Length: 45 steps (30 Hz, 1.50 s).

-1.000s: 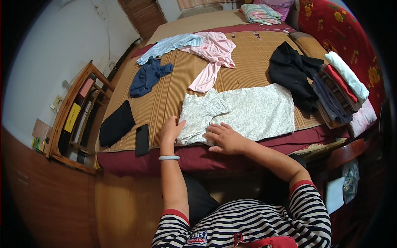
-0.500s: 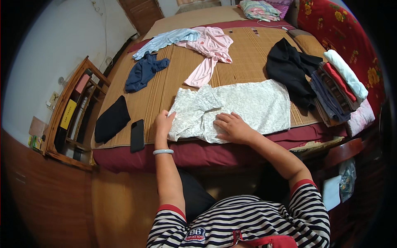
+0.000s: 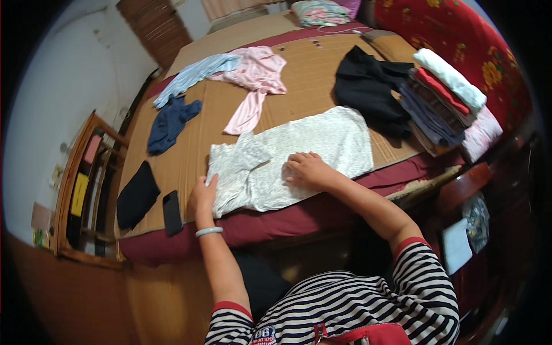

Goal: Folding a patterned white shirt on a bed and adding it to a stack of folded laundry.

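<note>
A white shirt (image 3: 322, 135) with a fine grey pattern lies along the near edge of the bed, one short sleeve folded inward across it. My left hand (image 3: 202, 198), below a pale bangle, is at the shirt's left end with thumb and fingers closed on its edge. My right hand (image 3: 310, 171) rests palm down on the middle of the shirt, fingers apart and slightly bent. Left of my left hand lies a black phone (image 3: 172, 213), and beyond it a folded black garment (image 3: 138, 197).
Farther back on the mat lie a dark blue garment (image 3: 172, 125), a striped light blue one (image 3: 195, 75) and a pink one (image 3: 256, 72). On the right are black clothing (image 3: 368, 86) and a stack of folded clothes (image 3: 440, 106). A wooden shelf (image 3: 75, 172) stands left of the bed.
The whole view has shifted, so bed and clothes appear farther left and tilted. Both hands keep nearly the same places on the shirt.
</note>
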Tool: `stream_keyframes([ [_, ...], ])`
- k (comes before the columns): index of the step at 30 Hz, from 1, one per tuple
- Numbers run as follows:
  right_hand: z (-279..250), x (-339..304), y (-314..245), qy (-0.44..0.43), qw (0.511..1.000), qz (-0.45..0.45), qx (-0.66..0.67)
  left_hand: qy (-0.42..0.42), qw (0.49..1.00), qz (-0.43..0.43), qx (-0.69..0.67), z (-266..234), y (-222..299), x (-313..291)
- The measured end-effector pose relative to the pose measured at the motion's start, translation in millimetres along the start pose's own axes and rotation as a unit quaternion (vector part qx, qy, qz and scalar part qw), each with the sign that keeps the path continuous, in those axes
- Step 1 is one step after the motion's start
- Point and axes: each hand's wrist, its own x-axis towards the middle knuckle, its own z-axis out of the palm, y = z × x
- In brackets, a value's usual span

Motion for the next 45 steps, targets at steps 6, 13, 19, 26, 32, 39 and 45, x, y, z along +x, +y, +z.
stream_keyframes([
  [6,-4.7,0.4,39.8,0.053,0.994,0.090,-0.031,0.004,1.000,0.008,0.020,0.3,0.4,7.8],
  [13,-30.0,-16.4,117.3,0.122,0.949,0.274,-0.097,0.040,0.999,0.020,-0.023,-9.4,-24.7,14.2],
  [19,-51.0,-23.0,142.1,0.108,0.916,0.379,-0.078,0.077,0.997,-0.027,0.014,-22.2,-28.1,5.1],
  [26,-73.9,-25.5,142.6,0.156,0.858,0.489,0.009,0.144,0.987,-0.034,0.066,-35.9,6.2,-13.1],
  [32,-67.7,-25.5,154.5,0.071,0.882,0.465,-0.020,0.117,0.949,0.291,-0.020,5.8,66.1,-22.7],
  [39,-55.5,-18.4,163.8,0.136,0.896,0.421,0.049,-0.062,0.972,0.173,0.147,35.2,87.3,-37.1],
  [45,-54.8,-16.8,151.4,0.223,0.851,0.419,0.225,-0.069,0.975,0.141,0.157,31.3,102.8,-48.8],
])
